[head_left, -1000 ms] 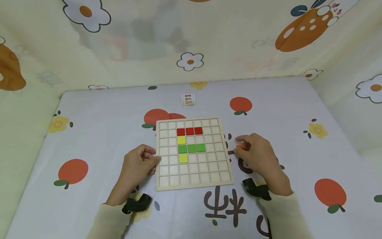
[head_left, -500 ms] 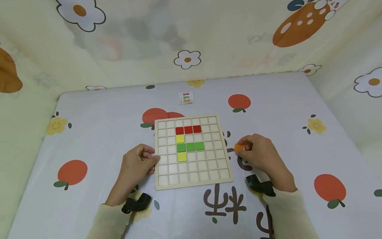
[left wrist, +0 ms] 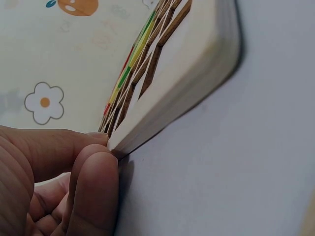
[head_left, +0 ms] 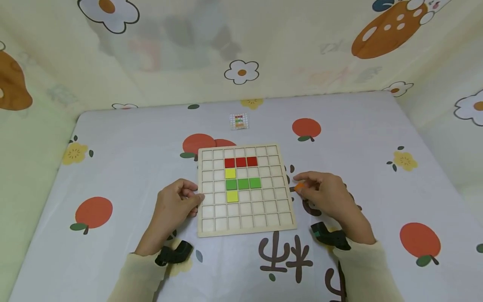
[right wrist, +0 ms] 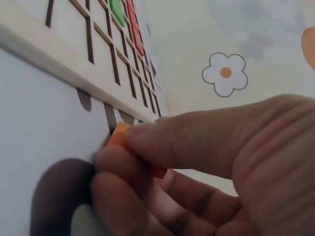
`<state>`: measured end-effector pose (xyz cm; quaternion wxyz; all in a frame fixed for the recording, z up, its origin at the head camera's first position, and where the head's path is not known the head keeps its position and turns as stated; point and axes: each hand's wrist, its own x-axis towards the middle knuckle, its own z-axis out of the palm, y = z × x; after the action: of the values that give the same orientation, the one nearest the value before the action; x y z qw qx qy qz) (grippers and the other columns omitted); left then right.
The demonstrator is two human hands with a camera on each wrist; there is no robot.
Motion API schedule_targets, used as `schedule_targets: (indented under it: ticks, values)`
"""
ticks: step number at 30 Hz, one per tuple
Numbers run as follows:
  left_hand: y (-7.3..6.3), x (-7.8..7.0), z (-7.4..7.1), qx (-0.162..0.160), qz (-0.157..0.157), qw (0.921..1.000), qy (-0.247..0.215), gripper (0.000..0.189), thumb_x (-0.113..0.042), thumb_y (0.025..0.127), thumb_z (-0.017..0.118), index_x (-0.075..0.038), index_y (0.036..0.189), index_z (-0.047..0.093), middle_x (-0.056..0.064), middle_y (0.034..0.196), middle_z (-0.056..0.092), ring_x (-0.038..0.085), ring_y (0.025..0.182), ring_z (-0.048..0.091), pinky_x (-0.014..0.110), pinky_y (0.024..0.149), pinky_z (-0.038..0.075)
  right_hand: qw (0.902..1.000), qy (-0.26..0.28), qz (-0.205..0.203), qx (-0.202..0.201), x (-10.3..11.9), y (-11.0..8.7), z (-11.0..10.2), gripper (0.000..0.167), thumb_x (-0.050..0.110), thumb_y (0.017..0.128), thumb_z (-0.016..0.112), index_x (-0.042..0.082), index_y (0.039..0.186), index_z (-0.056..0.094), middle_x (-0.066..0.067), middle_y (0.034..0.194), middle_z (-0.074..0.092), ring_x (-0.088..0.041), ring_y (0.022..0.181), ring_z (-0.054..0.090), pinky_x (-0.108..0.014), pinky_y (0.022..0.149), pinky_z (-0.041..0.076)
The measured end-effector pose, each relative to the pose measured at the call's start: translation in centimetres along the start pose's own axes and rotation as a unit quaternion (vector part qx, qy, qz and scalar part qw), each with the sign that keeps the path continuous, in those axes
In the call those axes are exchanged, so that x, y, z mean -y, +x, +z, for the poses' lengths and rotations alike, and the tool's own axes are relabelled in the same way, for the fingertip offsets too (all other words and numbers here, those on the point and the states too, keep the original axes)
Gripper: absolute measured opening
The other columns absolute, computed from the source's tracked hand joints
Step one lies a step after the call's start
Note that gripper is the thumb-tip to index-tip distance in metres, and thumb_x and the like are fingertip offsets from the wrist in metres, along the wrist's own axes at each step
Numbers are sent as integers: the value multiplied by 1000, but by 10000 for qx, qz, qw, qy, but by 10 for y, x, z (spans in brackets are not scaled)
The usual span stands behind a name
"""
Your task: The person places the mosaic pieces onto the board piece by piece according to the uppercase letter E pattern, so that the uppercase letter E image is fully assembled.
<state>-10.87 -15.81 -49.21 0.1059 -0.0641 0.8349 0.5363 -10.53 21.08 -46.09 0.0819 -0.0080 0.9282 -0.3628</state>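
A square wooden grid board [head_left: 247, 230] lies flat on the table. Red tiles [head_left: 240, 162] fill part of an upper row, green tiles [head_left: 243, 184] a middle row, and yellow tiles [head_left: 232, 196] single cells at left. My left hand [head_left: 175, 201] holds the board's left edge, thumb against the frame. Just right of the board, my right hand [head_left: 326, 193] pinches an orange tile [right wrist: 118, 136] between thumb and forefinger, close above the cloth. A red-orange piece [right wrist: 160, 172] shows behind those fingers; whether it belongs to the same tile I cannot tell.
A small printed card [head_left: 239, 121] with a coloured grid pattern lies beyond the board. The table carries a white cloth [head_left: 132, 151] with fruit and flower prints. A patterned curtain [head_left: 181, 79] stands behind it.
The orange tile first came further into sight in my right fingers, then turned so less of it shows. My left hand stays on the board. The head view shifted slightly.
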Motion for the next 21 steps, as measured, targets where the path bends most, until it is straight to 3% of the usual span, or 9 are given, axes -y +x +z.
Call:
schedule_targets:
  ticks: [6, 12, 21]
  values:
    - [2, -1, 0, -3, -22, 10000, 11, 21, -7, 91, 79, -2, 107, 66, 11, 84, 62, 17, 57, 66, 25, 55, 59, 9998, -100, 57, 144, 5, -1, 0, 31, 3, 90, 76, 3, 121, 74, -9, 89, 66, -21, 72, 56, -24, 51, 46]
    - [3, -1, 1, -6, 8, 9998, 197, 22, -9, 91, 79, -3, 107, 66, 11, 84, 63, 17, 57, 66, 25, 55, 58, 9990, -355, 64, 250, 5, -4, 2, 34, 3, 87, 76, 1, 121, 74, -8, 94, 71, -21, 83, 63, -28, 65, 52]
    - [3, 1, 0, -12, 24, 9998, 201, 22, -8, 91, 79, -2, 108, 65, 11, 84, 63, 17, 57, 65, 24, 55, 58, 9969, -729, -152, 261, 7, 1, 4, 27, 6, 87, 80, 0, 113, 76, -5, 86, 65, -20, 78, 58, -30, 65, 48]
